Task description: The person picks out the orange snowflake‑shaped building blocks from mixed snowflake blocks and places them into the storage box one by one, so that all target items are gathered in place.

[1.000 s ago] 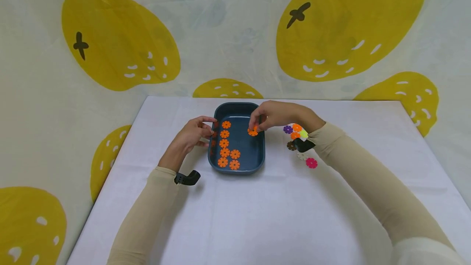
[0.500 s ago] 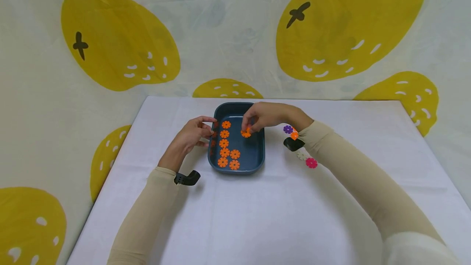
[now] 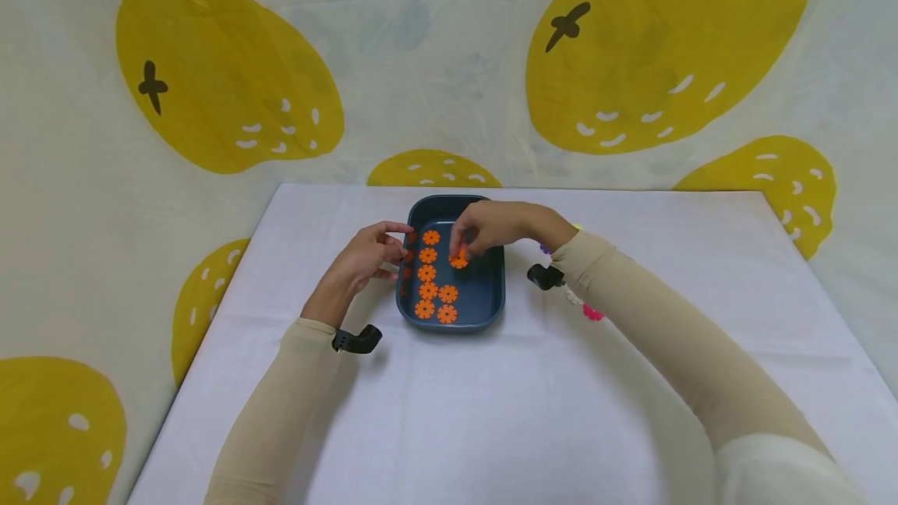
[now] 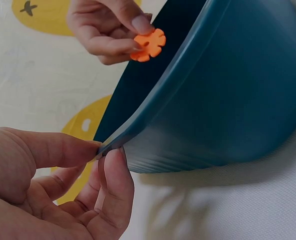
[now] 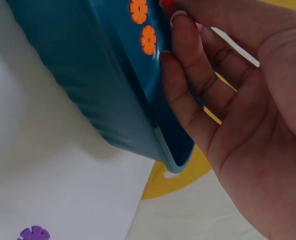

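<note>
A dark blue tray stands on the white-covered table. Its left rim is pinched between the thumb and fingertips of my left hand, clearest in the left wrist view. Over the inside of the tray, my right hand pinches an orange notched disc by its edge. Several matching orange discs lie flat in a column along the tray's left side. Beside the lower end of that column are two more orange discs. In the right wrist view, the held disc is mostly hidden by fingers.
Loose discs lie right of the tray, partly hidden under my right forearm: a pink disc, a white disc and a purple disc among them. A cloth with yellow fruit shapes hangs behind the table.
My right hand has moved left and slightly nearer over the tray, carrying the orange disc toward the column. The left hand and the tray have stayed put.
</note>
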A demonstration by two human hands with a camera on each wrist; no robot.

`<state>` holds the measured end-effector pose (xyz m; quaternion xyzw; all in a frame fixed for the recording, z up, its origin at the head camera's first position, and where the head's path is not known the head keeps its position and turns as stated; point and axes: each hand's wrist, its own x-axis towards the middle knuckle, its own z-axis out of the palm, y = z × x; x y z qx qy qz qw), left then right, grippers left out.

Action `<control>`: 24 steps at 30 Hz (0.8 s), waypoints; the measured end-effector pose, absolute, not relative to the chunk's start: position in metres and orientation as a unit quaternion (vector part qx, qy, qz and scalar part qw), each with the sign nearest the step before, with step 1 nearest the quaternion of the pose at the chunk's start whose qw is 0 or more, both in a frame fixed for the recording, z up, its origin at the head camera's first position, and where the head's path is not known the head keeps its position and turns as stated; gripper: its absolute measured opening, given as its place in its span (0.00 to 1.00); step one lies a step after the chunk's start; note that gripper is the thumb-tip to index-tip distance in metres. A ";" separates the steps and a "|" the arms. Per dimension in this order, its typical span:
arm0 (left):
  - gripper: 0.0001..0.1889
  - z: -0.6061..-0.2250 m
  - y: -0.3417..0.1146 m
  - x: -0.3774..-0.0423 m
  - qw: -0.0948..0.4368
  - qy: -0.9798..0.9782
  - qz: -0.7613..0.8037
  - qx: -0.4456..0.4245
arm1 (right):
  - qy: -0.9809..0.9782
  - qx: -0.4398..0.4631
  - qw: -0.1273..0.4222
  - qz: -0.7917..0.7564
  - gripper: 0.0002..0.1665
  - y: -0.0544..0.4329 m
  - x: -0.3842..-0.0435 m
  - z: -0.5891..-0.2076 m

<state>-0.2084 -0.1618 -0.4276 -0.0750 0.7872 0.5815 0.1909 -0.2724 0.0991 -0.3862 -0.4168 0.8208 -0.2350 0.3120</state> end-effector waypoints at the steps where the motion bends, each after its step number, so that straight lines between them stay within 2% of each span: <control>1: 0.21 -0.428 -0.162 -0.208 0.191 0.787 0.581 -0.075 | 0.821 -0.416 0.313 -0.234 0.11 0.098 -0.273 -0.387; 24: 0.21 -0.430 -0.163 -0.210 0.191 0.785 0.585 -0.070 | 0.817 -0.415 0.342 -0.210 0.10 0.078 -0.273 -0.404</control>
